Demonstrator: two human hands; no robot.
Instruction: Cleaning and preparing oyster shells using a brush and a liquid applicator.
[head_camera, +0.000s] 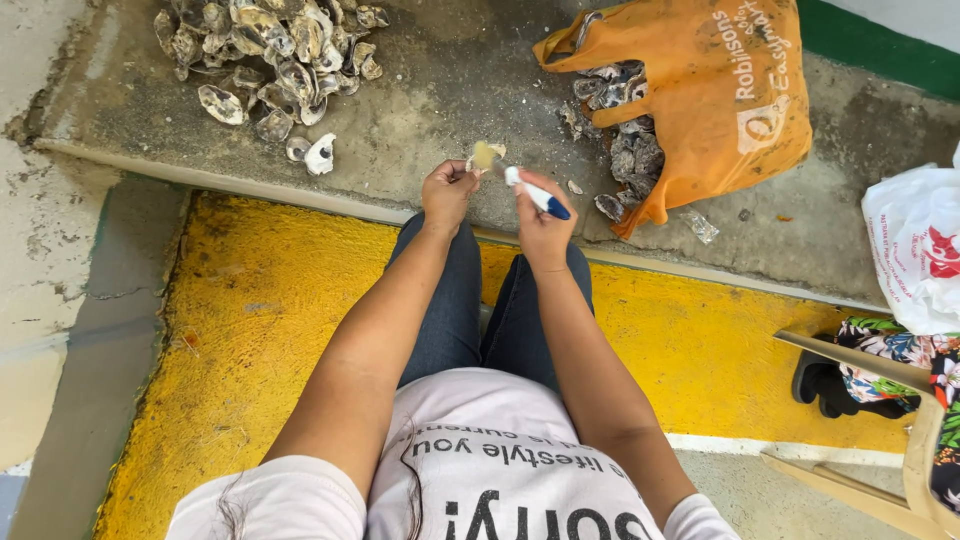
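Gripping oyster (487, 156) w/ left hand (447, 190), knife (535, 194) in right hand (541, 228).

Orange printed bag (720, 90) lying open on concrete at top, white plastic bag (915, 250) at right edge

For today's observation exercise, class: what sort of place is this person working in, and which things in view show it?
Probably an outdoor shellfish-shucking spot on a concrete step. Signs: a pile of opened shells, an orange bag spilling rough shells, and a knife in the right hand working a shell held by the left hand.
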